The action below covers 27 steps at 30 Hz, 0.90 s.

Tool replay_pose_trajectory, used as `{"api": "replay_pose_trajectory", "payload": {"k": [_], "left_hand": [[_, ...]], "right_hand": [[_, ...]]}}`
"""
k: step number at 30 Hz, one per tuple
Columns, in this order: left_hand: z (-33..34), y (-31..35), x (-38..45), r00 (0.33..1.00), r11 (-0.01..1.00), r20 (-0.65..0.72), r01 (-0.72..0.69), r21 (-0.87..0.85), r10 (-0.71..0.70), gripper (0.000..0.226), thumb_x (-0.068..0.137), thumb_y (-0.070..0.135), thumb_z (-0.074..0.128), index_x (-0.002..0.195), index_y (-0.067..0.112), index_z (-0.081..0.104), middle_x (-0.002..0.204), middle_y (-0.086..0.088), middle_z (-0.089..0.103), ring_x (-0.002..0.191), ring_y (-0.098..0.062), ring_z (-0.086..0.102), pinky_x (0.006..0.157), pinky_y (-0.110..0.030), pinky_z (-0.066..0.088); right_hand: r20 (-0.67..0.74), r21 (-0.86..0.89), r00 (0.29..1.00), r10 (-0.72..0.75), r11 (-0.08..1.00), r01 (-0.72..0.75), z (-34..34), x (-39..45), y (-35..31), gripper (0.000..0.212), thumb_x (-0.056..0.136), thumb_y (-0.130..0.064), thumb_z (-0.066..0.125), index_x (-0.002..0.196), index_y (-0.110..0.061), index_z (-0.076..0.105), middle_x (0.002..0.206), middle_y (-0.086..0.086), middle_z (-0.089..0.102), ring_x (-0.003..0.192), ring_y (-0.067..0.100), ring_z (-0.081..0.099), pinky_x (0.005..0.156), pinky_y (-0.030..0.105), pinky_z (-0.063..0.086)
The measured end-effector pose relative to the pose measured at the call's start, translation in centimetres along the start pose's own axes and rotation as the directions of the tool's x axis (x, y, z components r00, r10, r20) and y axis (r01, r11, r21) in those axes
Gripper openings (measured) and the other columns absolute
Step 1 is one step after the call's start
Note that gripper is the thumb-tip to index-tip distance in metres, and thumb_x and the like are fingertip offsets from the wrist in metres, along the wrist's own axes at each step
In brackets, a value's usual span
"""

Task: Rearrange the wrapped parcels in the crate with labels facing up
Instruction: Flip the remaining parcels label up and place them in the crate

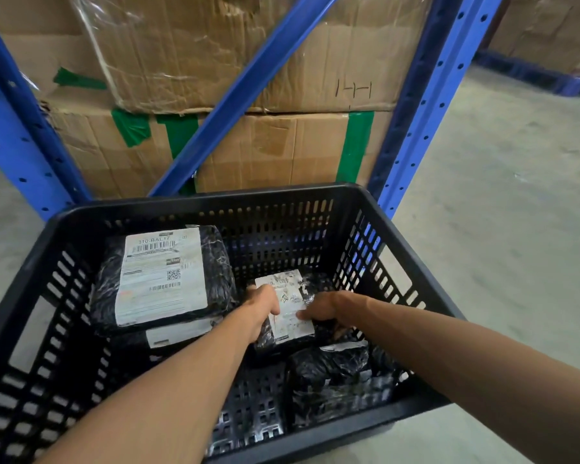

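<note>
Wrapped parcels in black plastic film lie in the black perforated plastic crate (355, 195), four as far as I can count. The large parcel (163, 279) at the back left shows its white label upward and rests on a second parcel (181, 334), whose label edge peeks out below. The small parcel (290, 311) in the middle is label up, pinched by the left hand (263, 308) on its left edge and the right hand (325, 309) on its right edge, both grips pressed onto it. The near-right parcel (335, 383) shows mostly black wrap with only a strip of white at its far edge, so it probably needs turning. I judge the task a little past halfway
</note>
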<state>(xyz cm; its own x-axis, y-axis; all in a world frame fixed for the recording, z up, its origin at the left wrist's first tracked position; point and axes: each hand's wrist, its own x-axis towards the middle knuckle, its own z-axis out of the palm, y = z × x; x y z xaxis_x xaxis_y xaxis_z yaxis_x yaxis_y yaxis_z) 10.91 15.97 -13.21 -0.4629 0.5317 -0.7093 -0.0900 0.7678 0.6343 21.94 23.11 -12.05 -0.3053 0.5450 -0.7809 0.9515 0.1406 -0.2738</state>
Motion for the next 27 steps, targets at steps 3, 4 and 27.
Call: {"api": "replay_pose_trajectory", "payload": {"k": [3,4,27], "left_hand": [[0.2,0.3,-0.5,0.997,0.993,0.037,-0.064,0.096,0.06,0.071,0.088,0.003,0.046,0.153,0.002,0.019,0.158,-0.018,0.025,0.142,-0.034,0.029,0.115,-0.047,0.028],[0.4,0.7,-1.2,0.996,0.98,0.037,-0.082,0.181,0.077,0.072,0.09,0.009,0.046,0.155,0.005,0.014,0.159,-0.018,0.021,0.143,-0.035,0.027,0.115,-0.047,0.028],[-1.3,0.2,-10.0,0.852,0.839,0.523,-0.279,0.467,-0.008,0.063,0.082,-0.004,0.056,0.14,0.018,0.048,0.125,-0.007,0.048,0.116,-0.029,0.047,0.082,-0.039,0.055]], "right_hand": [[-0.065,-0.187,0.995,-0.075,0.98,0.061,-1.4,-1.2,-0.3,0.057,0.103,-0.041,0.042,0.146,-0.004,0.043,0.132,0.008,0.059,0.1,0.019,0.058,0.095,0.032,0.05],[-0.07,-0.258,0.994,-0.09,0.964,0.069,-2.0,-1.8,-0.5,0.054,0.103,-0.041,0.042,0.143,-0.004,0.047,0.135,0.011,0.058,0.109,0.022,0.06,0.099,0.036,0.049],[0.201,-0.65,0.963,-0.181,0.711,0.269,-2.7,-11.1,2.8,0.043,0.083,-0.018,0.074,0.124,-0.011,0.061,0.115,0.007,0.065,0.102,0.022,0.057,0.098,0.04,0.051]]}}
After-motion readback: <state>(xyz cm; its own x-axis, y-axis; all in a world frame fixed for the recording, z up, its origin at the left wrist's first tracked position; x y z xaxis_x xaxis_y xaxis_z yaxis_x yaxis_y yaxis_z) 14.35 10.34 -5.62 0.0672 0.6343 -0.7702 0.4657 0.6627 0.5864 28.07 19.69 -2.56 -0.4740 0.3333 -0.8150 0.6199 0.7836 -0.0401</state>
